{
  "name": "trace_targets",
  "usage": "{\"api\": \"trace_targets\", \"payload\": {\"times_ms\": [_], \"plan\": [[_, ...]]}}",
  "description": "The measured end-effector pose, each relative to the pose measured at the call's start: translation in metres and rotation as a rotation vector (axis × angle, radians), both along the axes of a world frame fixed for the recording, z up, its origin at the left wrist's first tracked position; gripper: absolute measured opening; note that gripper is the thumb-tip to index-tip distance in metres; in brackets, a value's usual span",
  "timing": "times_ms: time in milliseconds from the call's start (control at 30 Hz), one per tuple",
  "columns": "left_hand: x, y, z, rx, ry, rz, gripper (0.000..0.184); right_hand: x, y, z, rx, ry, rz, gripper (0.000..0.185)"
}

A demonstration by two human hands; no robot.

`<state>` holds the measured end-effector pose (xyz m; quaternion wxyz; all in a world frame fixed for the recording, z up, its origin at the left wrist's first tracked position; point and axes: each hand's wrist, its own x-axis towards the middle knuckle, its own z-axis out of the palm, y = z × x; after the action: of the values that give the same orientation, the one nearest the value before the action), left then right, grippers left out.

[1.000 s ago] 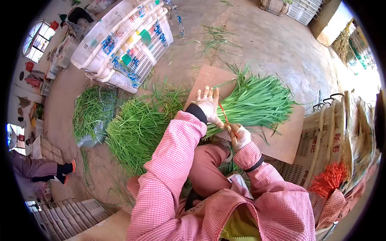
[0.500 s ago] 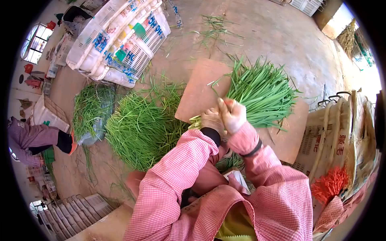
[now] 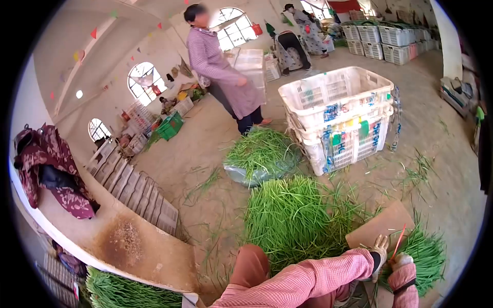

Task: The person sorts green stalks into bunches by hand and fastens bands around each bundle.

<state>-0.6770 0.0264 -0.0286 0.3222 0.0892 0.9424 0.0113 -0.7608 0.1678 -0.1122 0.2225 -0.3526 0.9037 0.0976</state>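
My left hand (image 3: 380,250) is at the lower right, fingers stretched out and spread, beside a brown board (image 3: 386,224). Just right of it, my right hand (image 3: 402,261) is closed, with a thin red strip (image 3: 398,240) sticking up from it. A pile of long flat green leaves (image 3: 430,261) lies on the board's right side, around my right hand. To the left is a large heap of thin green stalks (image 3: 287,215) on the floor. Whether my right hand also touches the leaves is hard to tell.
Stacked white crates (image 3: 336,120) stand beyond the heap, beside greens in a clear plastic bag (image 3: 262,154). A person (image 3: 221,72) in a checked smock stands behind. A ledge (image 3: 138,241) with a patterned garment (image 3: 51,172) runs along the left. More crates (image 3: 393,38) line the back.
The view has swung left and up, putting my hands at the lower right. My left hand has left the stems and spread its fingers. The red strip now stands out from my right hand.
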Motion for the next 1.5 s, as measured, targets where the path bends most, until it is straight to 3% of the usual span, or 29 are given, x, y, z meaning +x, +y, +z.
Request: {"api": "trace_targets", "payload": {"times_ms": [67, 133, 200, 300, 400, 467, 533, 633, 667, 700, 733, 767, 833, 867, 900, 967, 1000, 1033, 1067, 1100, 1133, 1167, 1200, 1267, 1300, 1367, 1400, 1467, 1500], "plan": [[-0.006, -0.028, -0.025, 0.205, -0.037, 0.243, 0.122, -0.001, -0.017, 0.005, -0.220, 0.103, 0.111, 0.036], [0.007, -0.030, -0.024, 0.143, -0.071, 0.308, 0.116, -0.005, -0.035, 0.015, -0.164, 0.018, 0.036, 0.022], [0.011, -0.022, -0.037, 0.026, 0.016, 0.234, 0.095, -0.036, -0.022, 0.037, -0.458, -0.035, -0.330, 0.021], [0.022, -0.009, -0.045, -0.062, 0.186, 0.257, 0.082, -0.077, 0.028, 0.091, -0.955, -0.048, -0.977, 0.022], [0.026, -0.002, -0.028, -0.137, 0.203, 0.259, 0.084, -0.030, -0.011, 0.125, -1.071, -0.207, -0.838, 0.039], [0.029, 0.011, -0.026, -0.130, 0.229, 0.267, 0.078, -0.014, -0.044, 0.092, -0.664, 0.192, -0.452, 0.041], [0.035, 0.010, -0.014, -0.124, 0.192, 0.296, 0.056, 0.014, -0.069, 0.069, -0.404, 0.165, -0.153, 0.037], [0.029, 0.028, -0.182, -0.286, 0.259, 0.230, 0.035, -0.029, -0.102, -0.044, -0.358, 0.094, -0.130, 0.024], [0.028, 0.026, -0.134, -0.190, 0.229, 0.302, 0.036, -0.060, -0.095, -0.096, -0.422, 0.089, -0.276, 0.020], [0.026, 0.021, -0.082, -0.096, 0.200, 0.376, 0.037, -0.103, -0.073, -0.170, -0.595, 0.103, -0.444, 0.018], [0.042, 0.016, -0.052, -0.111, 0.363, 0.329, 0.043, -0.110, -0.039, -0.106, -1.012, -0.364, -0.870, 0.020], [0.041, 0.010, -0.047, -0.065, 0.328, 0.312, 0.046, -0.116, -0.006, -0.037, -1.482, -0.685, -1.371, 0.022], [0.037, -0.021, -0.043, 0.112, 0.212, 0.288, 0.055, -0.120, 0.077, 0.016, -1.781, -0.804, -1.411, 0.020], [0.027, -0.038, -0.047, 0.267, 0.134, 0.274, 0.060, -0.118, 0.169, 0.020, -1.805, -0.786, -1.208, 0.019], [0.016, -0.045, -0.051, 0.416, 0.057, 0.285, 0.065, -0.058, 0.168, 0.075, -1.662, -0.513, -1.250, 0.018], [0.010, -0.055, -0.052, 0.567, -0.022, 0.377, 0.073, 0.028, 0.206, 0.098, -1.244, -0.484, -1.278, 0.021], [0.013, -0.055, -0.045, 0.886, -0.161, 0.481, 0.073, 0.066, 0.232, 0.073, -0.779, -0.286, -1.151, 0.023], [0.016, -0.052, -0.059, 0.843, -0.185, 0.626, 0.069, 0.123, 0.259, 0.058, -0.093, 0.096, -0.555, 0.023], [0.022, -0.051, -0.060, 1.039, -0.356, 0.783, 0.068, 0.151, 0.198, 0.137, 0.299, -0.049, -0.591, 0.026], [0.026, -0.053, -0.067, 1.105, -0.389, 0.811, 0.066, 0.172, 0.191, 0.136, 0.247, -0.021, -0.611, 0.028], [0.027, -0.054, -0.073, 1.093, -0.383, 0.803, 0.066, 0.179, 0.178, 0.140, 0.114, -0.102, -0.808, 0.041], [0.028, -0.054, -0.081, 1.043, -0.312, 0.825, 0.066, 0.177, 0.178, 0.094, -0.121, 0.060, -0.768, 0.059], [0.032, -0.053, -0.090, 0.993, -0.247, 0.847, 0.067, 0.173, 0.146, 0.090, -0.345, 0.137, -0.745, 0.077], [0.037, -0.051, -0.116, 0.941, -0.182, 0.856, 0.067, 0.165, 0.068, 0.102, -0.560, -0.095, -0.824, 0.086], [0.040, -0.051, -0.133, 0.936, -0.189, 0.881, 0.074, 0.158, 0.041, 0.074, -0.446, -0.161, -0.778, 0.078], [0.045, -0.032, -0.075, 0.997, -0.207, 0.851, 0.082, 0.142, 0.015, 0.040, -0.370, -0.325, -0.671, 0.058], [0.047, -0.030, -0.074, 1.051, -0.234, 0.895, 0.080, 0.137, 0.015, 0.030, -0.403, -0.430, -0.621, 0.048], [0.049, -0.036, -0.094, 1.100, -0.224, 0.913, 0.078, 0.131, 0.061, -0.007, -0.654, -0.173, -1.065, 0.020], [0.045, -0.037, -0.100, 1.103, -0.223, 0.915, 0.078, 0.136, 0.099, 0.015, -0.866, -0.285, -1.210, 0.019]]}}
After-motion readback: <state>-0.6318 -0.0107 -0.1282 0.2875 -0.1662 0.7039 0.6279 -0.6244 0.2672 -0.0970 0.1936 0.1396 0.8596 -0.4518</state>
